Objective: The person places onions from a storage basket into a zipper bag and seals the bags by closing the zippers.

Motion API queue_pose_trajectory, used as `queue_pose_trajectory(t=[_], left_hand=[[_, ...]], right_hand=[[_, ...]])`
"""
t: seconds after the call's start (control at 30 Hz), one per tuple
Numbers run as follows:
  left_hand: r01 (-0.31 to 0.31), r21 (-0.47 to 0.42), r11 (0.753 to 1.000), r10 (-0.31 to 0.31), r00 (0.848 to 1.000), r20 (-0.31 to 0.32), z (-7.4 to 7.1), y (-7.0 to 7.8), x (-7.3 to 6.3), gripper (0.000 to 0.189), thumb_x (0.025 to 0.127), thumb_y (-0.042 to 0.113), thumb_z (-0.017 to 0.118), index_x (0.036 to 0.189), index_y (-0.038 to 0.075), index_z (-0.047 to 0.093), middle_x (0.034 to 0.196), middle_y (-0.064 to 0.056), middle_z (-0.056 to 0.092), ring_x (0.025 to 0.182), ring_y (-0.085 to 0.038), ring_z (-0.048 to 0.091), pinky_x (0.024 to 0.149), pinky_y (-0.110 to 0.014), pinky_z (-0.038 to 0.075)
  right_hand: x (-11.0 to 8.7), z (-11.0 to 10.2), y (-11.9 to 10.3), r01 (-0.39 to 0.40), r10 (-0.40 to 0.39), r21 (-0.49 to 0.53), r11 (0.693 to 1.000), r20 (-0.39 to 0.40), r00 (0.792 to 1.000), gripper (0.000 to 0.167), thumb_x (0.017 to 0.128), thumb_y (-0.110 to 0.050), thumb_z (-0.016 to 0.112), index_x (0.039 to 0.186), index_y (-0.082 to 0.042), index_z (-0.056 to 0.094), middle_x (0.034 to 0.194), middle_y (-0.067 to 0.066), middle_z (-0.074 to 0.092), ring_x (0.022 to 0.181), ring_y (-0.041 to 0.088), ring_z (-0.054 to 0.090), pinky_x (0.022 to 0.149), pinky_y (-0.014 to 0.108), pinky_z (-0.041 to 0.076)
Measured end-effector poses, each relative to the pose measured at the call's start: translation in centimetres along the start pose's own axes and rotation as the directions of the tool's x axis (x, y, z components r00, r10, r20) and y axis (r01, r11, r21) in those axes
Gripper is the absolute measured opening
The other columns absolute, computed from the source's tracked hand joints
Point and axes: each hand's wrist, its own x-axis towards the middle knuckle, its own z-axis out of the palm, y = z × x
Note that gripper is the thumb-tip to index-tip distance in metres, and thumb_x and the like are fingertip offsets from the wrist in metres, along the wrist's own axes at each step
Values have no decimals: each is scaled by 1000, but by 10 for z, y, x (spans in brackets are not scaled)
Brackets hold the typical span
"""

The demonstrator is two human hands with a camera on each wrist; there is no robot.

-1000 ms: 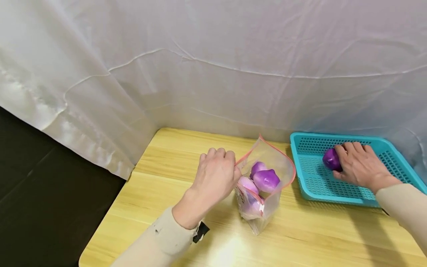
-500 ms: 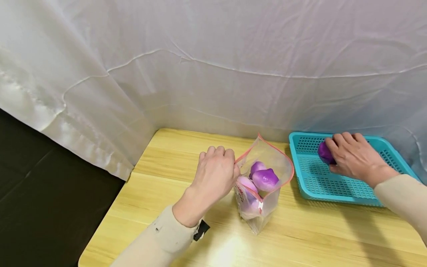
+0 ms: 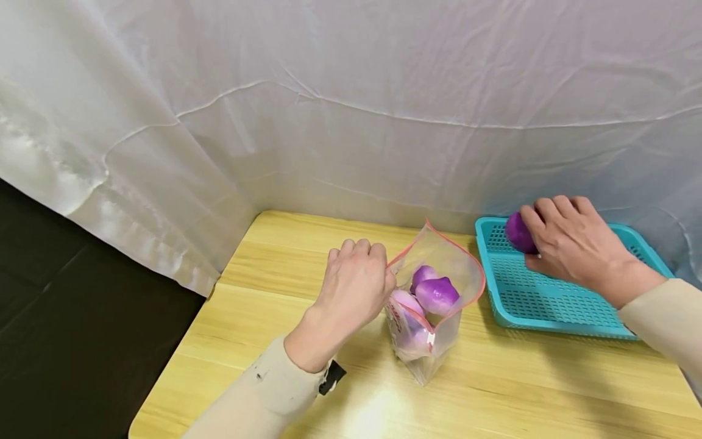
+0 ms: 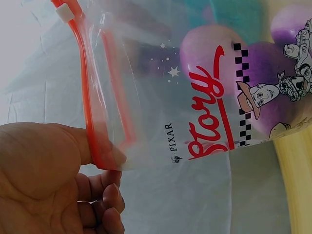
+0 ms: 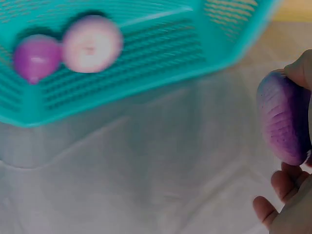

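A person's left hand (image 3: 356, 277) is gripping the edge of a pink-rimmed clear bag (image 3: 463, 268) of purple bulbs (image 3: 437, 296) on a wooden table (image 3: 285, 250); the right hand (image 3: 576, 244) is holding another bulb (image 3: 518, 233) over a turquoise basket (image 3: 548, 305). A pale curtain (image 3: 329, 140) is hanging behind.

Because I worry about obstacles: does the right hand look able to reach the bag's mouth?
Probably yes. The right hand, holding a purple item, appears above the basket; the bag stands open beside it. The left hand grips only the bag's left. I see nothing between.
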Motion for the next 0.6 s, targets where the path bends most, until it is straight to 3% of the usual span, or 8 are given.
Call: queue_pose_trajectory(t=[0.27, 0.43, 0.6], left_hand=[[-4, 37, 999, 6, 999, -50, 0, 1, -1, 21, 93, 19, 65, 77, 13, 53, 71, 0, 46, 69, -22, 43, 62, -33, 29], [-3, 49, 999, 8, 996, -87, 1, 2, -1, 21, 92, 19, 65, 76, 13, 53, 71, 0, 47, 68, -21, 44, 62, -32, 29], [-11, 60, 998, 18, 992, -121, 2, 2, -1, 21, 90, 20, 67, 75, 14, 53, 71, 0, 48, 67, -21, 45, 60, -32, 27]], right_hand=[[61, -62, -49, -43, 72, 151, 988, -196, 978, 79, 88, -61, 41, 122, 9, 54, 111, 32, 55, 96, 54, 52, 77, 65, 43], [88, -91, -95, 6, 32, 229, 974, -163, 986, 78, 81, -58, 60, 126, 6, 56, 113, 28, 58, 99, 48, 56, 83, 62, 46], [99, -95, -129, 36, -17, 209, 977, -88, 996, 78, 78, -61, 66, 123, 3, 58, 107, 21, 60, 96, 42, 56, 84, 55, 47]])
